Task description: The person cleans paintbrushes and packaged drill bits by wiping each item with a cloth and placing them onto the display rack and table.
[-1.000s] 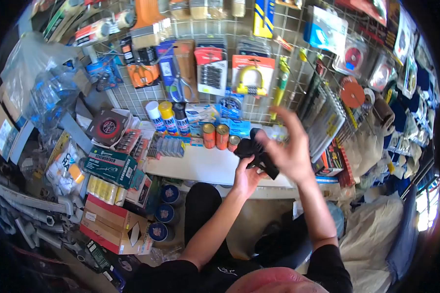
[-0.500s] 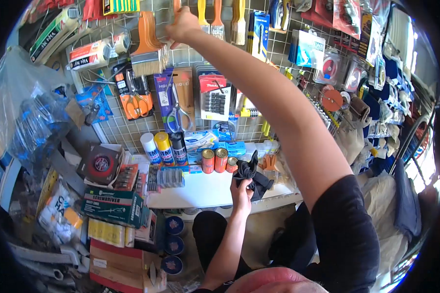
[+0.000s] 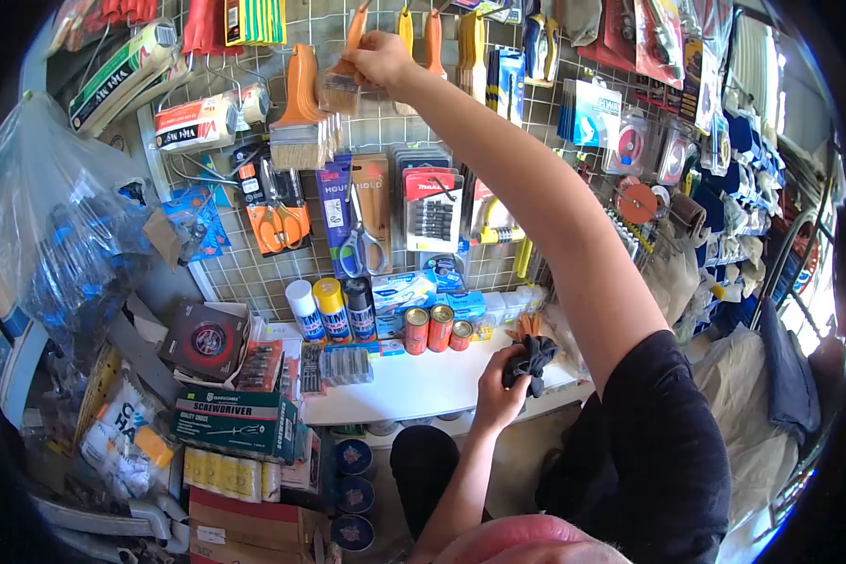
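Note:
My right hand (image 3: 383, 60) reaches up to the wire grid, its fingers closed at the side of a paintbrush (image 3: 338, 94) with an orange handle and pale bristles. The handle's top is near a hook, and whether it still hangs there I cannot tell. To its left hang wider orange-handled paintbrushes (image 3: 296, 122); on its right are a yellow-handled brush (image 3: 405, 33) and another orange-handled one (image 3: 433, 42), partly behind my wrist. Low over the white shelf, my left hand (image 3: 503, 390) grips a crumpled black cloth (image 3: 532, 363).
Spray cans (image 3: 332, 312) and small red tins (image 3: 441, 329) stand on the white shelf (image 3: 395, 390). Scissors (image 3: 360, 246) and packaged tools hang below the brushes. At left are a screwdriver box (image 3: 230, 423) and a plastic bag (image 3: 66, 216); more packages hang at right.
My right hand has come down from the handle's top to the paintbrush's side, and its bristles now show. My left hand with the black cloth has shifted right and lower. The view has shifted slightly.

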`<state>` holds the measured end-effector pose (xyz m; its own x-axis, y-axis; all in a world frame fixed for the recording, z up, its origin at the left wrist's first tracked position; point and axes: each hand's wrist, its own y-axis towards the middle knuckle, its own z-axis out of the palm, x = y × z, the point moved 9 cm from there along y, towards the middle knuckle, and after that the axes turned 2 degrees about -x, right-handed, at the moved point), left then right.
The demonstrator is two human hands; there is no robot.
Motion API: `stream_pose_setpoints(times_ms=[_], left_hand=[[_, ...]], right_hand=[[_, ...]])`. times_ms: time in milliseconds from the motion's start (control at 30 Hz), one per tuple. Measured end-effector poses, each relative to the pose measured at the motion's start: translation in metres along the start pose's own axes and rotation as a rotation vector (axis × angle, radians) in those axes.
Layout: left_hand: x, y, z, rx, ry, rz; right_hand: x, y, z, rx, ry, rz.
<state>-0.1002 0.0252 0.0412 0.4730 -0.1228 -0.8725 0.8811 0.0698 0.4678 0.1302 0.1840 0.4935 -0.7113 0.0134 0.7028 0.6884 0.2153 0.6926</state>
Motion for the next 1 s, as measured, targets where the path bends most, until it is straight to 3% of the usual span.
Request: stream_pose_setpoints(times_ms=[200, 300, 367, 433, 500, 567, 600, 633, 667, 700, 733, 833, 867, 900, 933, 1000], left_hand=[[0.006, -0.001, -0.001, -0.009, -0.054, 0.014], [0.013, -0.002, -0.002, -0.004, -0.212, -0.089], [0.003, 0.0, -0.004, -0.024, -0.246, -0.059], [0.008, 0.0, -0.005, -0.066, -0.311, -0.12], [0.01, 0.0, -0.004, -0.076, -0.302, -0.158], [0.011, 0.001, -0.005, -0.127, -0.361, -0.168], [0.018, 0.001, -0.006, -0.171, -0.396, -0.173], [0.044, 0.002, -0.009, -0.211, -0.478, -0.144], [0.047, 0.003, -0.014, -0.285, -0.609, -0.116], [0.052, 0.003, -0.019, -0.359, -0.739, -0.094], [0.097, -0.002, -0.027, -0.414, -0.876, -0.224], [0.064, -0.008, -0.046, -0.639, -1.051, -0.234], [0.036, -0.001, -0.043, -0.587, -1.11, -0.172], [0.031, 0.002, -0.043, -0.315, -1.218, -0.124], [0.018, 0.013, -0.036, -0.449, -1.114, -0.165], [0.017, 0.013, -0.017, -0.313, -0.836, -0.277]], right_hand=[[0.05, -0.053, -0.02, 0.236, 0.062, -0.196], [0.083, -0.074, -0.039, 0.185, -0.006, -0.344], [0.108, -0.095, -0.055, 0.112, -0.123, -0.354], [0.123, -0.109, -0.061, 0.165, 0.014, -0.381], [0.115, -0.099, -0.064, 0.275, 0.074, -0.405], [0.098, -0.098, -0.069, 0.406, 0.159, -0.268], [0.114, -0.127, -0.072, 0.373, 0.232, -0.191], [0.109, -0.134, -0.078, 0.279, 0.186, -0.357], [0.106, -0.152, -0.088, 0.257, 0.114, -0.318], [0.1, -0.178, -0.102, 0.232, 0.039, -0.271], [0.09, -0.204, -0.111, 0.243, 0.101, -0.239], [0.018, -0.275, -0.148, 0.27, -0.015, 0.013], [-0.016, -0.302, -0.163, 0.278, -0.055, 0.131], [-0.054, -0.332, -0.176, 0.29, -0.091, 0.248], [-0.086, -0.362, -0.184, 0.249, -0.045, 0.267], [-0.132, -0.423, -0.195, 0.215, -0.047, 0.336]])
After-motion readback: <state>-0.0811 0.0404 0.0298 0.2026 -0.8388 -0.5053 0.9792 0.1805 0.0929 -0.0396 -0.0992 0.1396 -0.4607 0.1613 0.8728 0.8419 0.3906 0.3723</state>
